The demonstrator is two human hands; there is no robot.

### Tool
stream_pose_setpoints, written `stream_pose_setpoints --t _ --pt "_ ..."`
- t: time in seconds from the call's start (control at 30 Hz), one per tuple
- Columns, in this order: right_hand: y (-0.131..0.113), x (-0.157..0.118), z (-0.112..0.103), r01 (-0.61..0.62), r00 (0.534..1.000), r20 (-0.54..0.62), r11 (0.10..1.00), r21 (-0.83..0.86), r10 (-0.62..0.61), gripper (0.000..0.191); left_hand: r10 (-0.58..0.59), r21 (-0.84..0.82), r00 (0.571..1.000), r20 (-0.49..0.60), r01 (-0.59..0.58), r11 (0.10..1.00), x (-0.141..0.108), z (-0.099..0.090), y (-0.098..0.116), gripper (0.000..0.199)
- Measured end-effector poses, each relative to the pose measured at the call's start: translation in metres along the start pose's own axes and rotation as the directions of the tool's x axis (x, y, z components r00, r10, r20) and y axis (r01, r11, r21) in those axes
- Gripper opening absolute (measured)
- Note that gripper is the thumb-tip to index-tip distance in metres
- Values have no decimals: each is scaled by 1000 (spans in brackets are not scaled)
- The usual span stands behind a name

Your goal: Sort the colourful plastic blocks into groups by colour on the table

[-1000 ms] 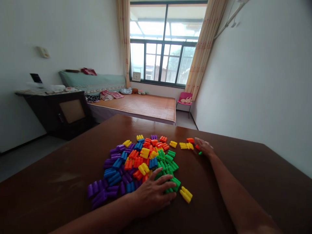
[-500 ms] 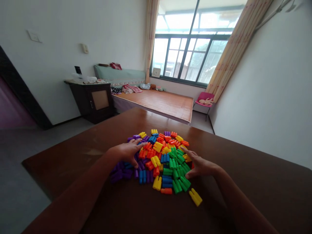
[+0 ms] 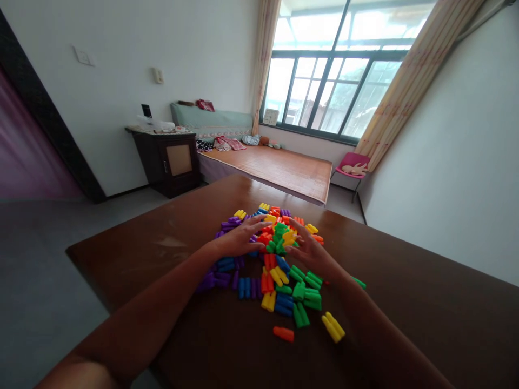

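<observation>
Many small plastic pieces, each like joined tubes, lie heaped and scattered on a dark brown table (image 3: 385, 254). My left hand (image 3: 240, 237) is over the left side of the heap, fingers apart, beside purple pieces (image 3: 207, 281) and red ones. On the heap's right side my right hand (image 3: 308, 249) has its fingers spread, touching or close to a yellow piece (image 3: 289, 237). Green pieces (image 3: 279, 232) stand heaped between both hands. Nearer me lie a single orange piece (image 3: 283, 334) and a yellow piece (image 3: 333, 327).
Beyond the table is a bed (image 3: 284, 167) with a brown mat, cloths and soft toys. A dark cabinet (image 3: 154, 162) stands at the left, and a pink chair (image 3: 353, 162) holds a doll at the right. A window (image 3: 324, 81) with curtains is behind.
Both hands have moved closer together and farther up the heap. Green and red pieces have gathered between them, the front pieces are more spread out, and the view has shifted left.
</observation>
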State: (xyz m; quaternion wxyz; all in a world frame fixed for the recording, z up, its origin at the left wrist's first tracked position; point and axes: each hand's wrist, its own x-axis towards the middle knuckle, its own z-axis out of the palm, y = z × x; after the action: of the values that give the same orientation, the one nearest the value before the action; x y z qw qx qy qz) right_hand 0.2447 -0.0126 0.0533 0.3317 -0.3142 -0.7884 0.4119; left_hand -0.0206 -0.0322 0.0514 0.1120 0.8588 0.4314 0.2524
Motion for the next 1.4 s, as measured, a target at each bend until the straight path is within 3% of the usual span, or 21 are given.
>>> stream_pose_setpoints --t 0.07,0.2,0.33,0.4,0.5,0.6,0.67,0.77,0.93,1.03,1.1,1.17,1.23,1.3,1.4 --pt "-13 -18 -17 -1 999 39 998 -58 3 73 -77 13 992 -95 79 997 2 -16 -14 62" --pt "-14 -80 -49 -31 975 188 914 -404 116 76 -309 10 931 -192 317 948 -4 -35 -69 72" --pt "5 -129 -49 -35 971 174 813 -581 166 80 -545 36 833 -96 551 834 -18 -21 -117 76" --pt "14 -134 -39 -45 982 125 822 -568 140 63 -533 31 838 -119 539 841 -19 -7 -121 70" --pt "27 -126 -27 -82 996 -15 844 -530 88 33 -428 -65 887 -171 424 903 -8 12 -104 64" --pt "40 -120 -22 -146 977 -208 852 -503 44 28 -330 -154 924 -194 303 940 11 23 -75 57" --pt "49 -121 -21 -169 959 -282 858 -486 29 30 -274 -175 950 -152 247 953 25 28 -56 52" --pt "57 -124 -20 -164 947 -322 860 -484 0 30 -206 -225 976 -72 185 957 47 40 -29 43" --pt "62 -126 -27 -125 934 -347 839 -530 -80 29 -73 -291 996 -50 56 955 85 73 33 38" --pt "65 -127 -35 -135 928 -362 833 -536 -82 29 98 -330 995 3 -92 940 102 83 75 40" --pt "66 -128 -41 -154 923 -379 840 -521 -66 29 227 -344 973 29 -204 917 106 77 98 42" --pt "69 -129 -49 -184 905 -421 843 -505 -54 31 276 -329 961 19 -255 909 100 59 110 42" --pt "74 -130 -58 -225 875 -481 827 -515 -62 35 237 -292 972 -3 -227 929 78 35 106 42" --pt "84 -130 -68 -284 844 -533 786 -549 -67 41 165 -219 986 4 -160 962 42 13 89 44" --pt "102 -130 -79 -388 824 -567 718 -577 -10 52 57 -33 998 33 -56 998 -30 -10 45 53"
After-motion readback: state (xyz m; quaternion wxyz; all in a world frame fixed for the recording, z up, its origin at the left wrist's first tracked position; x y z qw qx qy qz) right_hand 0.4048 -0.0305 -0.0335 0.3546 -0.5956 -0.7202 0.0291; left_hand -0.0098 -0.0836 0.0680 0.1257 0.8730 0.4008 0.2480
